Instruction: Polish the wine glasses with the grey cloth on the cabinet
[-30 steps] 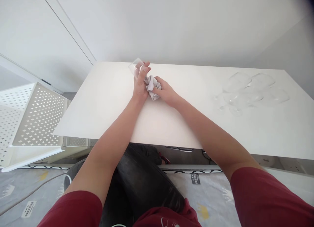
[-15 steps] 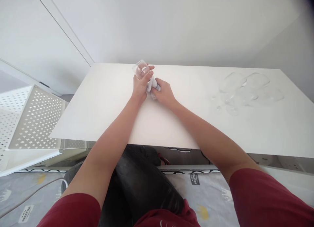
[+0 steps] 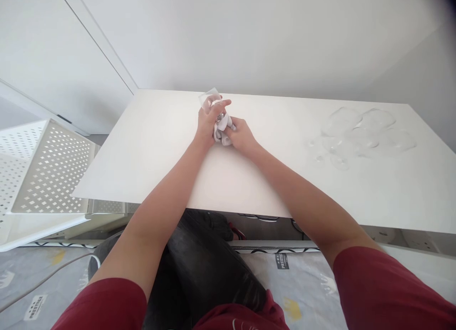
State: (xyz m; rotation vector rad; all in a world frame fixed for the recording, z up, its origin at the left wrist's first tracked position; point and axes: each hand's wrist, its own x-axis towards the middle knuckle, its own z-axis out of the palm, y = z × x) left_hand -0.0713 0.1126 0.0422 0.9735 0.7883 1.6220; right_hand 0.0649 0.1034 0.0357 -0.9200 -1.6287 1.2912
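My left hand is closed around a clear drinking glass, whose wide end sticks out tilted beyond the fingers toward the wall. A crumpled white cloth bunches against the near end of the glass, between both hands. My right hand grips this cloth, with the thumb pressed into it. The part of the glass under the cloth and fingers is hidden. Both hands are over the white tabletop, left of its middle.
Several clear glass pieces are grouped on the right of the tabletop, their outlines faint. A white perforated shelf unit stands at the left. A wall borders the far edge. A cable lies over patterned grey fabric below.
Both hands have shifted slightly to the right with the glass and the cloth. The cloth has been worked into a different fold, with more of it showing between the hands.
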